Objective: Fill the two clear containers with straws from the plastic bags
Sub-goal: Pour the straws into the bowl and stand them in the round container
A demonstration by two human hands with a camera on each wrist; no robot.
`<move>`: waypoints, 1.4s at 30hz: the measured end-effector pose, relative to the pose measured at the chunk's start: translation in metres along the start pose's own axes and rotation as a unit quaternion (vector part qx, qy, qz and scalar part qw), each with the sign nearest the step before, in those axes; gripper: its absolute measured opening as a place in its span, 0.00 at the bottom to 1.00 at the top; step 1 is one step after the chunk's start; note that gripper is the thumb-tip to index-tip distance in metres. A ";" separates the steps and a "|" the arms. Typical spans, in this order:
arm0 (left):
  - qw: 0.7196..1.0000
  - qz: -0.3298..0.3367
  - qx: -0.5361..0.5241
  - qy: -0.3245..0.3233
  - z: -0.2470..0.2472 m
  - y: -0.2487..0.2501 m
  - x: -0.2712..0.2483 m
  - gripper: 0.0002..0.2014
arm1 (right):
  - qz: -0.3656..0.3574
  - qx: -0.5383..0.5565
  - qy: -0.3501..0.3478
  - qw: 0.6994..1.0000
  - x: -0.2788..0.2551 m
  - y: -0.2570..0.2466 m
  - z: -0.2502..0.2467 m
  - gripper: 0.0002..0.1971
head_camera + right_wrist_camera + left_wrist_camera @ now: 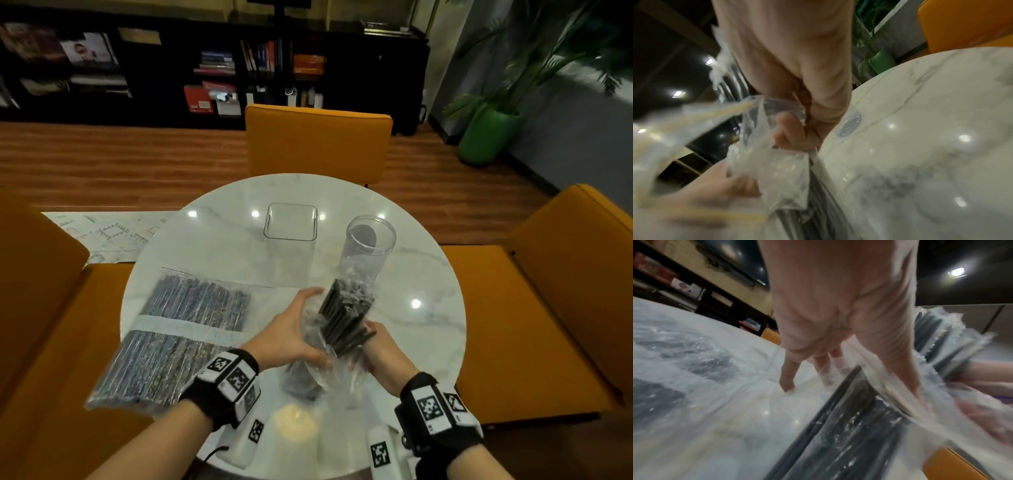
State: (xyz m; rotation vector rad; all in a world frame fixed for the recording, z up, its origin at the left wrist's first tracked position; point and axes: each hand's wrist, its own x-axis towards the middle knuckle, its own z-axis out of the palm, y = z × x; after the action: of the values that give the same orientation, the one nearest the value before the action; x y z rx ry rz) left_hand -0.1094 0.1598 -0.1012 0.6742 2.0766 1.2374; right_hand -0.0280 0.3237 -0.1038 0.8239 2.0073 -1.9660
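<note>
On the round marble table (428, 308) stand a square clear container (290, 222) and a round clear container (370, 240), both upright. Just in front of them I hold an open plastic bag (315, 370) above the table, with a bundle of black straws (342, 318) sticking out of its mouth towards the round container. My left hand (291, 329) holds the bag's left side, with the film (890, 394) running across the thumb. My right hand (380, 349) pinches the bag's film (781, 113) with curled fingers. Dark straws (818, 203) run beneath it.
A second, sealed flat bag of straws (178, 335) lies on the table's left part and overhangs the edge. Orange chairs (318, 140) surround the table. A green plant pot (486, 133) stands at the far right and dark shelves line the back wall.
</note>
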 end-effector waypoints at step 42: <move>0.971 -0.024 -0.072 0.227 0.023 0.002 0.048 0.41 | -0.422 -0.033 0.012 0.906 0.019 -0.120 -0.086 0.08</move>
State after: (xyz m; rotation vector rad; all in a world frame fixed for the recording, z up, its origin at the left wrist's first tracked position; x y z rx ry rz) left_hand -0.1246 0.2073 -0.1197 0.2864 2.3137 1.6127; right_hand -0.0867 0.4177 -0.0039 -0.1048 2.7118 -2.2284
